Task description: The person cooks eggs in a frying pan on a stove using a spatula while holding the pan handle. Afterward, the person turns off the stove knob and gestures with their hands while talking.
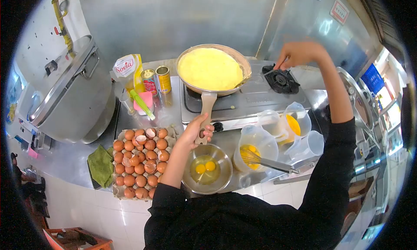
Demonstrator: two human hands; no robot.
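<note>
My left hand (198, 130) is wrapped round the beige handle of a frying pan (208, 103). A yellow egg layer (210, 68) covers the pan's bottom, and the pan sits over the left burner of the stove (254, 103). Above the right burner (282, 80), my right hand (299, 55) is pinched; a thin object seems to stick out of its fingers, too small to name. Below the pan handle, a steel bowl (192, 185) holds two yolks in egg white (205, 167). A whisk (273, 164) leans in a plastic jug (260, 143) with beaten egg.
An egg tray (115, 190) with whole eggs and broken shells lies at the left beside a green cloth (100, 165). Behind it are a large pot (76, 102), two cans (163, 78) and a pouch (130, 70). More plastic jugs (309, 146) stand at the right.
</note>
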